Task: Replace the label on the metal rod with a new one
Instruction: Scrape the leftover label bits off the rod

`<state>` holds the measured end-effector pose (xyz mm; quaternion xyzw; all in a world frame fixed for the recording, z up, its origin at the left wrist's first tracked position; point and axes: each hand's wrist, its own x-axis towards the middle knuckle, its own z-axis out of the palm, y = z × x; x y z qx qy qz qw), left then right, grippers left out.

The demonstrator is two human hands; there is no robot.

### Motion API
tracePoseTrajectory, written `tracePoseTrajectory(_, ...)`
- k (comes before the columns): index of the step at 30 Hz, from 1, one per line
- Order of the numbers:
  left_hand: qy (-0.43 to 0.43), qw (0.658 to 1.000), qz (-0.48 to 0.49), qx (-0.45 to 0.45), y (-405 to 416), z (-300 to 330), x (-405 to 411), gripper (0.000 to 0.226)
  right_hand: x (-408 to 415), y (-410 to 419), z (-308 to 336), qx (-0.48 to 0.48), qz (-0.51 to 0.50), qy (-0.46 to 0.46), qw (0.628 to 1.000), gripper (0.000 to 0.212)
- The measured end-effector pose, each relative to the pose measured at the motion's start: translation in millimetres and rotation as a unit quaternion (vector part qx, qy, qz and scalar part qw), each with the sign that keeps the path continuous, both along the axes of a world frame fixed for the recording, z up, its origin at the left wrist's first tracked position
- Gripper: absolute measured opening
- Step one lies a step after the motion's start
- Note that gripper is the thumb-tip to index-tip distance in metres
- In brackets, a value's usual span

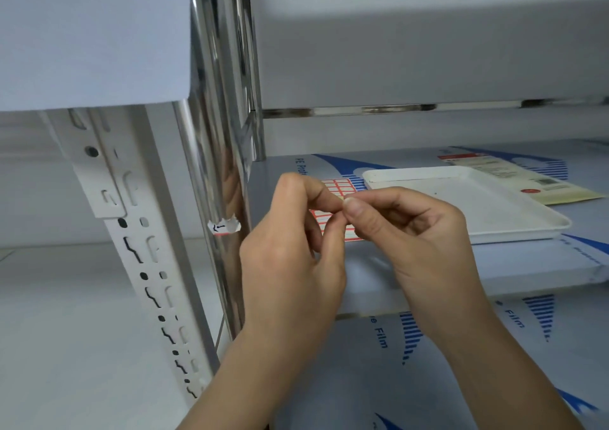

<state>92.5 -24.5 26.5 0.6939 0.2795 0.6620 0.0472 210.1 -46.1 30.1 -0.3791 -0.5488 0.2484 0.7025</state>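
Note:
A shiny metal rod [221, 126] stands upright as the shelf's corner post. A torn white remnant of the old label [225, 226], with black handwriting, still clings to it at mid height. My left hand [290, 248] and my right hand [418, 235] meet just right of the rod, fingertips pinched together on a small scrap of label [346, 198] that is mostly hidden. Behind my fingers a sheet of red-bordered blank labels [339, 187] lies on the shelf.
A white plastic tray [514, 228] sits on the steel shelf [428, 271], which is covered in blue-printed protective film. A label packet [514, 179] lies behind the tray. A white perforated upright [138, 231] stands left of the rod.

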Motion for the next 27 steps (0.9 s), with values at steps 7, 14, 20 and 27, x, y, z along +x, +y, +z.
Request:
tracePoseTrajectory(7, 0.011, 0.999, -0.035, -0.02, 2, -7, 7, 0.039, 9, 2, -1, -0.026, -0.036, 0.027, 0.999, 0.018)
tracePoseTrajectory(14, -0.136, 0.895, -0.318, -0.281, 1, 5, 14, 0.025, 24, 6, -4, -0.034, -0.095, -0.013, 0.995, 0.016)
tracePoseTrajectory(20, -0.155, 0.869, -0.332, -0.332, 0, 7, 24, 0.015, 36, 8, -6, -0.048, -0.122, -0.057, 0.99, 0.013)
tracePoseTrajectory(27, -0.164, 0.877, -0.3, -0.338, 5, 12, 34, 0.016, 58, 5, 2, -0.025, -0.16, -0.044, 0.986, 0.009)
